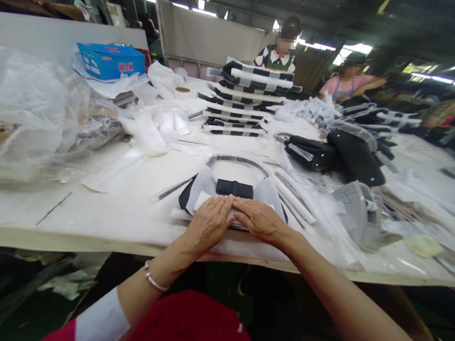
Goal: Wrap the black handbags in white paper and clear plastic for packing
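Note:
A black handbag (186, 194) lies near the table's front edge, with white paper (205, 182) spread over it. Its wrapped handle (238, 161) loops away from me, and a black buckled flap (234, 188) shows in the middle above the paper. Flat on the paper rests my left hand (211, 218), fingers stretched out. My right hand (261, 220) comes from the other side, fingers extended too, and its tips meet the left fingertips just below the flap. Neither hand grips anything that I can see. The bag's lower middle is hidden under both hands.
Behind the bag stands a stack of black-and-white checked, wrapped bags (239, 107). Black bags (349, 155) lie at the right, near a grey tape dispenser (362, 213). Clear plastic (28, 108) and a blue box (111, 63) occupy the left. Other people work across the table.

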Available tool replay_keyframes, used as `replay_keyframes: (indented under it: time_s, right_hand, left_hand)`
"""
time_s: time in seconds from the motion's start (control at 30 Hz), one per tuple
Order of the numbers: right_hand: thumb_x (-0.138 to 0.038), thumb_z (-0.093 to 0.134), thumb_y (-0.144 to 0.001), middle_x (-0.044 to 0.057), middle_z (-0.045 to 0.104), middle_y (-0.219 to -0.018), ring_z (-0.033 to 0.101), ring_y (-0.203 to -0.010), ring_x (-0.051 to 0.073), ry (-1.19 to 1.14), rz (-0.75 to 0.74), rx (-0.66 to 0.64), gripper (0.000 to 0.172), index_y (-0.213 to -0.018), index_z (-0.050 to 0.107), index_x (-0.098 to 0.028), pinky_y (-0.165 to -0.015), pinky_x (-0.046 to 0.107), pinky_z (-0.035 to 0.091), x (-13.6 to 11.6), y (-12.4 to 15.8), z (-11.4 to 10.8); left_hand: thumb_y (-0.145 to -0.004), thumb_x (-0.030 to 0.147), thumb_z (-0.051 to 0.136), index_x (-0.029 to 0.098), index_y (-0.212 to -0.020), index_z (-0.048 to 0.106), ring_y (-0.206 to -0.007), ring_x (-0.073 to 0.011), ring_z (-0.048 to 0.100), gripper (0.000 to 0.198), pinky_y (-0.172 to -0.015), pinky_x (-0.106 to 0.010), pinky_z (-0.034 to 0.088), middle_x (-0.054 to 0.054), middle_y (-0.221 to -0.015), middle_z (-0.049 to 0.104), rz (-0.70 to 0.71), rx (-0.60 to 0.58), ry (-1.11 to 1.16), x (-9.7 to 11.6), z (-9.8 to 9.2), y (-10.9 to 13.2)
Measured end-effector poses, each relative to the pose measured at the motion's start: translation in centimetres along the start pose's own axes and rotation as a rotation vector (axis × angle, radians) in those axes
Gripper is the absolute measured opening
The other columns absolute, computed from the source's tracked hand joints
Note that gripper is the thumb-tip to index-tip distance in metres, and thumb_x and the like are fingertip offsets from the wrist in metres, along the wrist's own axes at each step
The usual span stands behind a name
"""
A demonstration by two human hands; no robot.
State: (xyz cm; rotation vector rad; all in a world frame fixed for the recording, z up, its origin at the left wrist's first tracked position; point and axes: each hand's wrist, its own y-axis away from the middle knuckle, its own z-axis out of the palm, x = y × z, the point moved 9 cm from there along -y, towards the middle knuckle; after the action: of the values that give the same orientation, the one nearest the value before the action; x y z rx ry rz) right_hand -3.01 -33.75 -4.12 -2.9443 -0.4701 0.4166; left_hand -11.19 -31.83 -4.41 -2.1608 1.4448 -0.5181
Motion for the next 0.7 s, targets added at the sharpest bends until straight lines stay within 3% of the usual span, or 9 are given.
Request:
replay_keyframes:
  time_s: [0.1, 0.23, 0.3, 0.5, 0.7]
  right_hand:
    - [-0.031, 0.048, -0.099, 0.010, 0.057, -0.141, 0.054, -0.129, 0.025, 0.061, 0.006, -0.054, 0.042, -0.139, 0.052, -0.021, -0.112, 0.050, 0.038, 0.2, 0.2, -0.5]
    - [-0.041, 0.061, -0.092, 0.015, 0.055, -0.141, 0.048, -0.134, 0.032, 0.167, -0.003, -0.129, 0.052, -0.137, 0.055, -0.016, -0.113, 0.058, 0.033, 0.7, 1.0, -1.6]
    - [-0.038, 0.063, -0.092, 0.013, 0.058, -0.138, 0.049, -0.134, 0.032, 0.181, -0.019, -0.132, 0.047, -0.133, 0.059, -0.016, -0.113, 0.057, 0.034, 1.1, 1.4, -2.0]
    - [-0.028, 0.058, -0.095, 0.008, 0.069, -0.124, 0.065, -0.116, 0.023, 0.108, 0.017, 0.004, 0.028, -0.121, 0.068, -0.025, -0.105, 0.044, 0.047, 2.4, 2.8, -1.2]
    - [-0.021, 0.056, -0.095, 0.007, 0.068, -0.126, 0.064, -0.116, 0.021, 0.123, 0.060, 0.151, 0.033, -0.126, 0.064, -0.025, -0.104, 0.042, 0.048, 1.9, 4.3, -0.1]
  left_hand:
    - [-0.101, 0.029, 0.040, 0.005, -0.134, 0.049, -0.119, -0.0244, 0.061, 0.042, -0.104, -0.041, 0.045, -0.018, -0.131, 0.062, -0.044, -0.067, -0.023, -0.7, 2.1, 0.9]
    - [-0.101, 0.027, 0.038, 0.007, -0.130, 0.053, -0.119, -0.0241, 0.060, 0.038, -0.104, -0.041, 0.045, -0.016, -0.130, 0.063, -0.042, -0.086, -0.018, -0.5, 1.9, 1.1]
    - [-0.101, 0.027, 0.038, 0.008, -0.130, 0.053, -0.118, -0.0238, 0.061, 0.038, -0.104, -0.041, 0.046, -0.015, -0.129, 0.064, -0.050, -0.079, -0.021, -0.5, 1.6, 0.9]
    - [-0.100, 0.027, 0.041, 0.014, -0.135, 0.052, -0.119, -0.0245, 0.060, 0.039, -0.103, -0.042, 0.046, -0.014, -0.137, 0.059, -0.021, -0.046, -0.055, -0.3, 1.2, 1.1]
    - [-0.097, 0.029, 0.049, 0.019, -0.143, 0.045, -0.135, -0.0269, 0.047, 0.047, -0.112, -0.051, 0.036, -0.012, -0.145, 0.052, 0.117, -0.108, -0.047, 0.9, 1.2, 2.4]
